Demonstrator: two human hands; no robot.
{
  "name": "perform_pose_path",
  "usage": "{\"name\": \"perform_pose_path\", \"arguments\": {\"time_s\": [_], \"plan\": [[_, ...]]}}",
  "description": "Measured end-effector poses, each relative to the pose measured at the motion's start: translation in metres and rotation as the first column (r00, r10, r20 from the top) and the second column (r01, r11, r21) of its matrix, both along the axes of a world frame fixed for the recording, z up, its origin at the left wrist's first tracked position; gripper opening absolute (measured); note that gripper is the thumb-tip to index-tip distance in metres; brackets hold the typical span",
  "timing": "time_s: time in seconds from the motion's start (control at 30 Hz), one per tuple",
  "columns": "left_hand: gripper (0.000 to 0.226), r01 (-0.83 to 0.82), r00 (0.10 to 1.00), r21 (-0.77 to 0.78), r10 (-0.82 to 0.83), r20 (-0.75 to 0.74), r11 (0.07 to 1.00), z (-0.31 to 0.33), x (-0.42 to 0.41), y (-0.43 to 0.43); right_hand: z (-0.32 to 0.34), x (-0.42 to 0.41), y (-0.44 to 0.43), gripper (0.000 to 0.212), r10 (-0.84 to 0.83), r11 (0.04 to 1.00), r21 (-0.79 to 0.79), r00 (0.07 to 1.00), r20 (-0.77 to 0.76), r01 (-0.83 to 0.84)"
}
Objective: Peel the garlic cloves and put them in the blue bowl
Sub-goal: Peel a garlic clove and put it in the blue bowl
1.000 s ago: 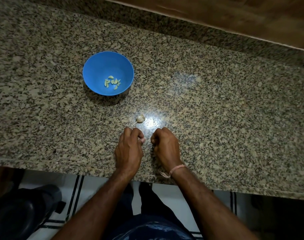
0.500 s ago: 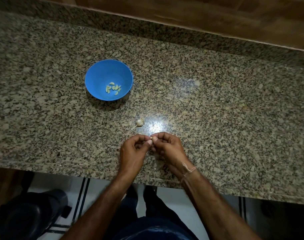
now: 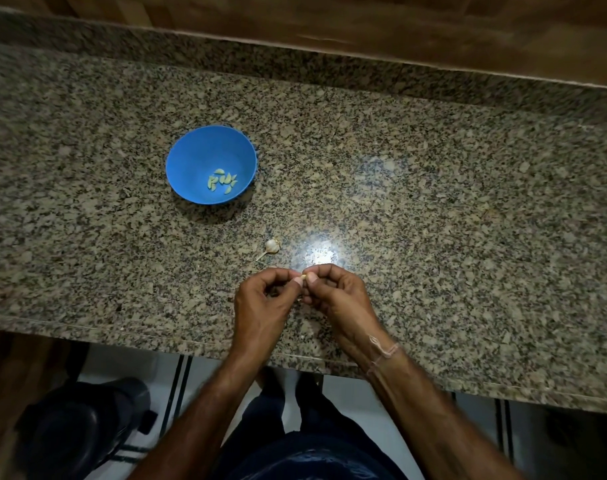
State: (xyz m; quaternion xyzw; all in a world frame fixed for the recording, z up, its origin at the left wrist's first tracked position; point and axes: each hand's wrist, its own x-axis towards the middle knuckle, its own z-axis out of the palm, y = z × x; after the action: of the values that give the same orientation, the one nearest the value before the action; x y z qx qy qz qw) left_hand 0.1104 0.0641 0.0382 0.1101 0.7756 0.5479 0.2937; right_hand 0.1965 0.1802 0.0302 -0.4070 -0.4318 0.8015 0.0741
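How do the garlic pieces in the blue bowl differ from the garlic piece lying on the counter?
The cloves in the blue bowl are several, yellowish and bare; the garlic remnant on the granite counter is single, whitish and papery, with a thin stalk. The cloves lie inside the blue bowl; the remnant lies outside it. Neither is being touched.

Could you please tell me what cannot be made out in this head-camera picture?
- Small pale garlic clove: the fingertips of the left hand and right hand cover most of it; peeled or not is unclear.
- Pale peeled cloves in the round blue bowl: too small to count.
- Dark object at the lower left: unlit, cut off.
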Motion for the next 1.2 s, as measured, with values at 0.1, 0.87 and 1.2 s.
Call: {"name": "perform_pose_path", "arguments": {"time_s": [0.1,0.87,1.2], "plan": [[0.006,-0.027,0.999,0.012,0.026,0.045,1.0,0.001,0.003,0.002,0.001,0.001,0.001,0.01,-0.01,1.0,-0.013,1.0,-0.002,0.01],[0.006,-0.034,0.999,-0.066,0.034,0.007,0.997,0.006,0.021,0.017,-0.003,0.01,0.018,0.012,-0.048,0.972,-0.231,0.997,-0.064,0.032],[0.006,0.054,0.975,-0.057,-0.065,-0.212,0.997,0.014,0.014,0.016,0.0,0.013,0.019,0.013,-0.027,0.934,-0.358,0.996,-0.08,-0.004]]}}
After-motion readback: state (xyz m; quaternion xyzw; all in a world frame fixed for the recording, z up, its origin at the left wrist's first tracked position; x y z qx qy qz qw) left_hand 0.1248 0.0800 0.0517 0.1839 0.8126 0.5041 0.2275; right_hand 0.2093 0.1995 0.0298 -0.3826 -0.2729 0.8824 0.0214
